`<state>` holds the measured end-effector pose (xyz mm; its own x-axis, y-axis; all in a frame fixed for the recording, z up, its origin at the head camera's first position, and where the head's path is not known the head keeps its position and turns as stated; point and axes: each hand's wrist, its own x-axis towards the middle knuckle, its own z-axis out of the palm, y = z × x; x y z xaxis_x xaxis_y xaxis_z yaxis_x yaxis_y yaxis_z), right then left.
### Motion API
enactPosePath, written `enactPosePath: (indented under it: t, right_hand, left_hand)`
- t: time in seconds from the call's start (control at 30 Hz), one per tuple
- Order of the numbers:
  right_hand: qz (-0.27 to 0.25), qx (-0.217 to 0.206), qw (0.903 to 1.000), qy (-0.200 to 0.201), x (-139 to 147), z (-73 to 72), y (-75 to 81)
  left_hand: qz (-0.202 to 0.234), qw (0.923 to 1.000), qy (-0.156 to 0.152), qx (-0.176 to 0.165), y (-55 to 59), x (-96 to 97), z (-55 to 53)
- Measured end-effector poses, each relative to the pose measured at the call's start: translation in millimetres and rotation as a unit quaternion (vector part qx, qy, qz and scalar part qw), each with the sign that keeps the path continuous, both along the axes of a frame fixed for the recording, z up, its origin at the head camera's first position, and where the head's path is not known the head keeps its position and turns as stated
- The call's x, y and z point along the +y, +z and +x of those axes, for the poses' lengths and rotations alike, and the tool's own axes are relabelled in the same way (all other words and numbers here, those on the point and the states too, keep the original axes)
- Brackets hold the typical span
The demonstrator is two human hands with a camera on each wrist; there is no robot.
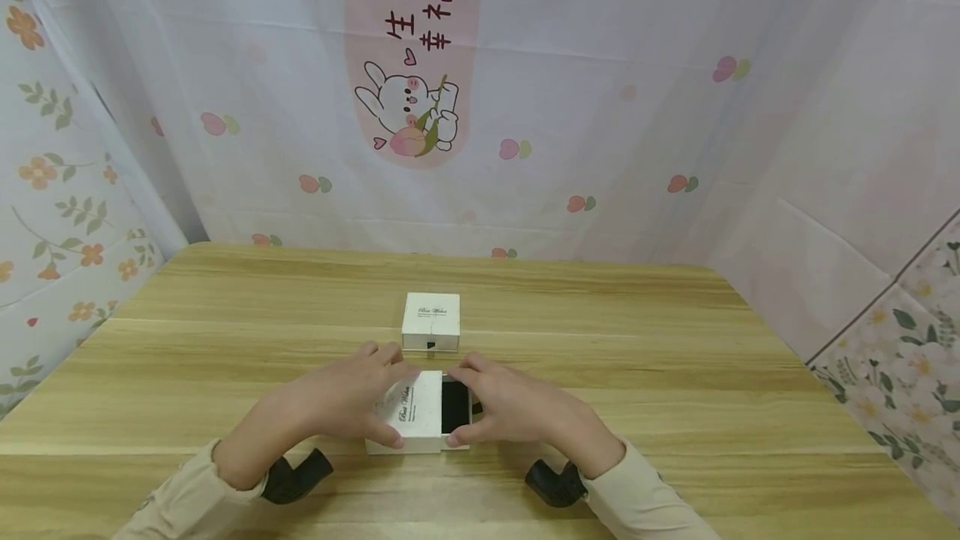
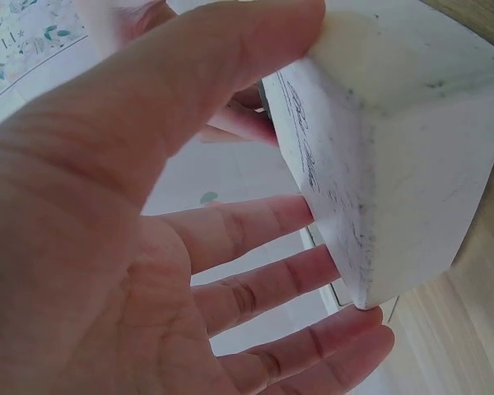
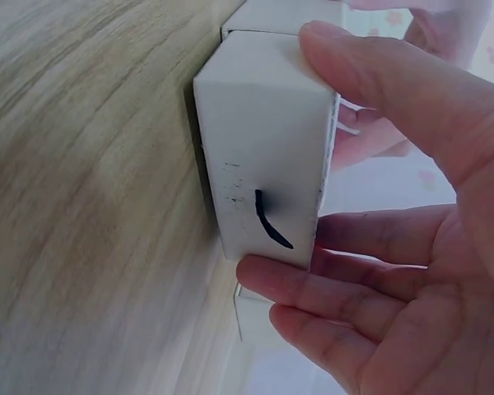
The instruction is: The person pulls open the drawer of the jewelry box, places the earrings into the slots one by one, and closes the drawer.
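Note:
On the table in front of me lies a white drawer-style gift box (image 1: 426,407) with dark script on its lid. Its drawer (image 1: 455,411), dark inside, is slid partway out to the right. My left hand (image 1: 337,394) grips the outer sleeve (image 2: 432,181), thumb on the near side and fingers on the far side. My right hand (image 1: 517,407) pinches the drawer's near and far sides between thumb and fingers. In the right wrist view, a black ribbon pull (image 3: 267,220) hangs from the white drawer front (image 3: 263,123).
A second white box (image 1: 431,315), closed and with similar script, sits just behind the first. Both stand on a wood-grain table (image 1: 600,315). Patterned curtains (image 1: 600,107) hang at the back and sides. Black wrist mounts (image 1: 296,477) sit beneath both wrists.

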<state>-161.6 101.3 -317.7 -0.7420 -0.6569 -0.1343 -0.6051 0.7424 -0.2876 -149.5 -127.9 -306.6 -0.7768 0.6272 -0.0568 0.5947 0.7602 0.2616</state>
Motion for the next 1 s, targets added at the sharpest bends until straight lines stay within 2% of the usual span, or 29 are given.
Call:
enactPosePath:
  t: [1.0]
  right_hand:
    - [-0.004, 0.014, 0.9999, 0.0, -6.5, 3.3, -3.7]
  left_hand:
    - [0.001, 0.9999, -0.014, 0.006, 1.0, -0.7, -0.6]
